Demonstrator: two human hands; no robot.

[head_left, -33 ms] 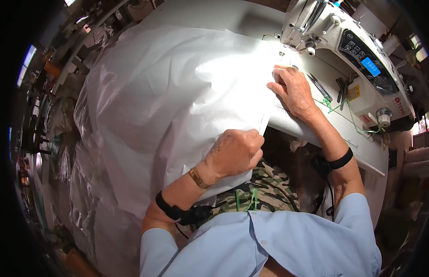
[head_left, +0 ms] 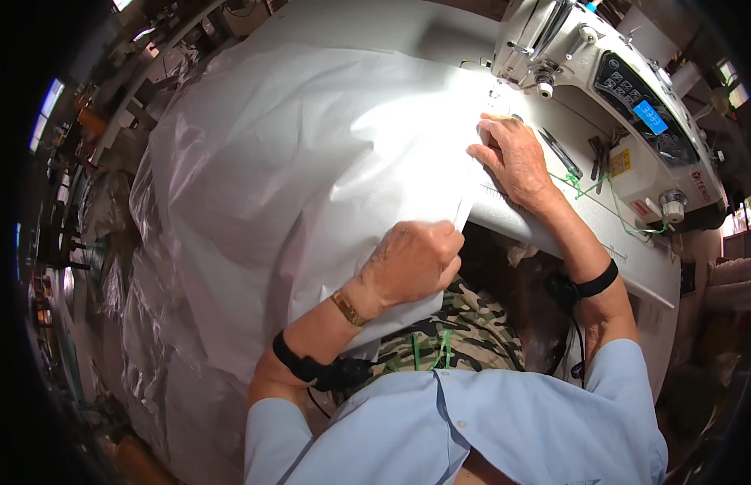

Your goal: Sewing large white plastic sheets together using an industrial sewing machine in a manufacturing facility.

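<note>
A large, glossy white sheet [head_left: 254, 170], fabric or plastic, spreads over the table and hangs toward my lap. My left hand [head_left: 416, 263] is closed in a fist around the sheet's right edge, just above my thighs. Farther ahead, my right hand [head_left: 517, 162] rests at the same edge beside the needle area, fingers bent and thumb and fingertips on the sheet; what lies under the fingertips is hidden. Just beyond it is the white sewing machine [head_left: 585, 89], whose lamp brightly lights the sheet near the needle.
Right of my right hand lie a dark slim tool [head_left: 561, 153], perhaps snips, and green thread [head_left: 585, 190]. The table edge [head_left: 569, 246] runs below my right forearm. Clear plastic film [head_left: 141, 323] bunches at the left. A cable [head_left: 581, 347] hangs by my right elbow.
My left hand has shifted slightly forward, toward the machine, with the sheet's edge in it. The sheet's folds have moved a little; my right hand stays in place.
</note>
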